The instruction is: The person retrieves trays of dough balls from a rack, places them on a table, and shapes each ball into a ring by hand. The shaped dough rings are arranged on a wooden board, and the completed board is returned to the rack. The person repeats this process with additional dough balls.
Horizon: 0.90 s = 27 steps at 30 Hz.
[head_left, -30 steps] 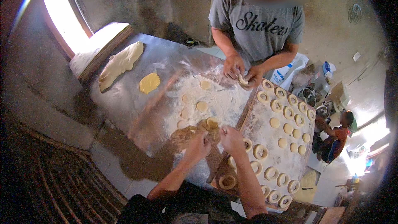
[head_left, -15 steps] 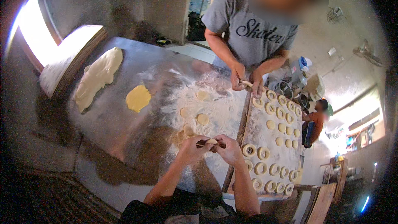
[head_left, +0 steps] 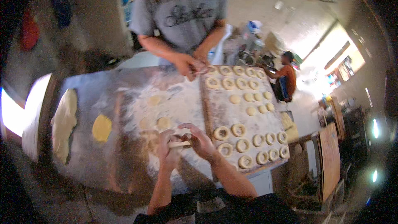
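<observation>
Above the floured part of the table, my left hand [head_left: 167,147] and my right hand [head_left: 200,142] face each other, fingers curled around a piece of pale dough [head_left: 180,144]. It looks like a ring seen partly edge-on; fingers hide some of it, and motion blurs the rest. Flat dough rounds [head_left: 163,122] lie in the flour just beyond my hands. To the right, a floured board [head_left: 265,120] bears several dough rings [head_left: 242,145] and small solid dough rounds [head_left: 251,111].
Across the table, a person in a grey shirt [head_left: 182,20] works with both hands close together. A yellow dough piece [head_left: 101,128] and a long pale dough slab [head_left: 65,124] lie on the left. Another person [head_left: 286,76] is farther back, near pots [head_left: 246,57].
The whole view has swung to the right, so the table sits farther left. My hands have moved slightly apart, and the dough between them shows longer.
</observation>
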{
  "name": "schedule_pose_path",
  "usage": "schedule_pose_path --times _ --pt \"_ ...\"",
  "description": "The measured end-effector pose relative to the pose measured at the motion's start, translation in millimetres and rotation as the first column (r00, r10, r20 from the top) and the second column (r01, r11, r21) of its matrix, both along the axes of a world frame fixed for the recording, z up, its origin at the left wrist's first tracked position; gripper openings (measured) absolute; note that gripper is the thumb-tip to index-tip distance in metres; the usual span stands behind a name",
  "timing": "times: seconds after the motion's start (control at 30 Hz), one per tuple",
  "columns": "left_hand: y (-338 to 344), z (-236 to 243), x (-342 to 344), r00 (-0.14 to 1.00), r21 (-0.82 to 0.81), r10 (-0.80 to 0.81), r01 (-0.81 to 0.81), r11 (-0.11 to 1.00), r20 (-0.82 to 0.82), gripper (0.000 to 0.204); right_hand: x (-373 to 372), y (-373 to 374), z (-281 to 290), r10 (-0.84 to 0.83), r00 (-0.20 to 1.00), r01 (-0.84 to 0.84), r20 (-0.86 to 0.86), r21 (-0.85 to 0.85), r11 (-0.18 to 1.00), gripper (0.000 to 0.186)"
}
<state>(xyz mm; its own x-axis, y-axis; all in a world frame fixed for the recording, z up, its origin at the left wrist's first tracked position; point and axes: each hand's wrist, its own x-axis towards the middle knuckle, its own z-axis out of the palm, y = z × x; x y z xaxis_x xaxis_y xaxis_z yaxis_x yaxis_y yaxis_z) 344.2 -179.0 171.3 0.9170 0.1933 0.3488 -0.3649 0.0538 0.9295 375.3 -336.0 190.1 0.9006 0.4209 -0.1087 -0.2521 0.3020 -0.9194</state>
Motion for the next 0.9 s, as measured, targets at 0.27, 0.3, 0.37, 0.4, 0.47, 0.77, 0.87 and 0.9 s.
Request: schedule_pose_path --times 0.27,0.3,0.37,0.4,0.47,0.77,0.87,0.9 --pt "-99 -12 16 0.988 0.359 0.126 -0.086 0.929 -0.089 0.027 -1 -80 26 -0.024 0.938 0.099 0.347 -0.202 0.974 0.064" --pt "-116 -8 16 0.984 0.454 0.074 0.009 0.891 -0.165 0.029 0 -96 30 -0.047 0.903 0.182 0.426 -0.282 0.942 0.064" --pt "-150 3 20 0.984 0.402 0.046 0.028 0.915 -0.174 0.019 -1 -130 37 -0.189 0.843 0.331 0.504 -0.21 0.92 0.064" --pt "-169 10 21 0.995 0.446 0.032 0.013 0.895 -0.094 0.017 -7 -152 40 -0.302 0.95 0.282 0.077 0.203 0.938 0.063" --pt "-211 21 28 0.999 0.578 0.026 -0.048 0.814 0.046 0.015 -7 -196 41 -0.292 0.939 0.334 -0.179 0.287 0.898 0.057" --pt "-356 45 39 0.975 0.497 -0.173 0.22 0.839 -0.14 0.014 -3 -329 9 -0.369 0.922 0.388 0.121 -0.248 0.888 0.027" --pt "-387 44 45 0.967 0.404 -0.16 0.228 0.886 -0.196 0.016 -6 -356 10 -0.428 0.893 0.451 -0.142 0.284 0.846 0.033" --pt "-392 42 44 0.965 0.433 -0.169 0.242 0.868 -0.199 0.017 -9 -363 9 -0.427 0.903 0.427 -0.05 0.224 0.876 0.038"
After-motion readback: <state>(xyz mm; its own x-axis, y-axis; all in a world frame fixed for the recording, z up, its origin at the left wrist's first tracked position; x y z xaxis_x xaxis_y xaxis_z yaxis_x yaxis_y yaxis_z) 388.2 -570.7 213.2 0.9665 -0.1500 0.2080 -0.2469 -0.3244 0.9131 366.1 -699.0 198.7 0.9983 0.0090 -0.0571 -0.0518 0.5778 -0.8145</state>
